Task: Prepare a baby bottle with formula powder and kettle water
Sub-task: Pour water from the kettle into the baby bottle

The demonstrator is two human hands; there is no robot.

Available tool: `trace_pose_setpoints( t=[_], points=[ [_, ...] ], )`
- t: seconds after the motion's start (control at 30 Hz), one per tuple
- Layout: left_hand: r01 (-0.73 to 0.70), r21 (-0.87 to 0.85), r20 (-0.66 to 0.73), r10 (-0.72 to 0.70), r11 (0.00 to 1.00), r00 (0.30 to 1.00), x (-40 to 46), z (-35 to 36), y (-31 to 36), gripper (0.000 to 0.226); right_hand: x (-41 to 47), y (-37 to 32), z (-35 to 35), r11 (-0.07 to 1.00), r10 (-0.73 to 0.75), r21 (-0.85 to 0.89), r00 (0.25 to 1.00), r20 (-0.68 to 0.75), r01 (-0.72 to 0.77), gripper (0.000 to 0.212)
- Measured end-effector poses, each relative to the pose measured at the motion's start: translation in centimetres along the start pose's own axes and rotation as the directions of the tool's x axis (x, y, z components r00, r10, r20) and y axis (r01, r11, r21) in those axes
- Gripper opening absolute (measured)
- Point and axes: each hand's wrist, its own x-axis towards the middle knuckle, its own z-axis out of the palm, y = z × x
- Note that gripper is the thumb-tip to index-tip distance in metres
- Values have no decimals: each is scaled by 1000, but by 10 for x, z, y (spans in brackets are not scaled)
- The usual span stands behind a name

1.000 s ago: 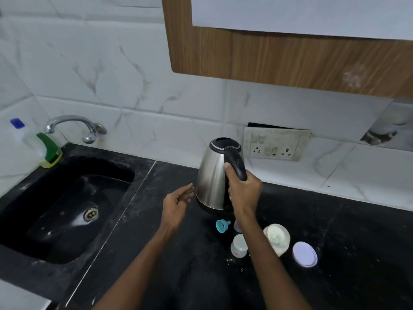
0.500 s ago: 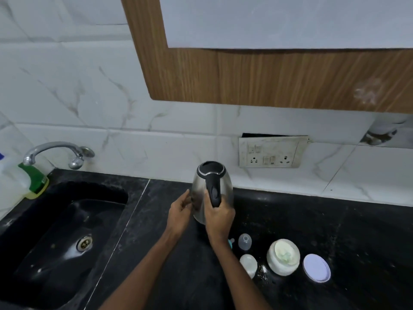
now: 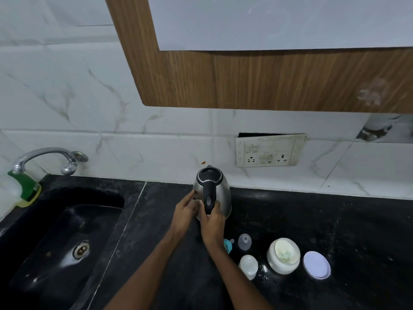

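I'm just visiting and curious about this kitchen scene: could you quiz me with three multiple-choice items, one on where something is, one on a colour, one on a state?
1. Where is the sink relative to the kettle?
A. Left
B. Right
C. Behind it

2. What colour is the kettle's handle?
A. Red
B. Black
C. White

3. The white powder jar is:
A. Open, lid beside it
B. Closed
C. Tipped over

Answers:
1 A: the basin lies left of the kettle.
2 B: the right hand grips a black handle; the left hand touches the steel body.
3 A: its lid lies on the counter to its right.
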Motion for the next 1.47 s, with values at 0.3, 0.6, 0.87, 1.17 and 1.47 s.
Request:
trace_pose_setpoints(
  t=[0.3,0.6,0.87,1.17,1.47],
  points=[
    [-131,85,-9,132,988,991,5,10,15,32,5,-6,8,998,64,-42,979,193,-57,39],
    [-103,160,-74,116,982,990,10,21,15,31,8,-11,-8,991,130,-48,960,249,-122,36],
    [-93,197,-78,110,976,991,17,20,17,29,14,-13,-6,987,156,-20,950,272,-157,34],
    [-97,218,-80,117,971,990,18,20,21,26,15,-14,-1,979,193,10,948,253,-202,34],
    [-97,221,-87,119,970,989,16,20,22,27,21,-19,-11,977,210,-88,931,298,-192,36]
  ],
)
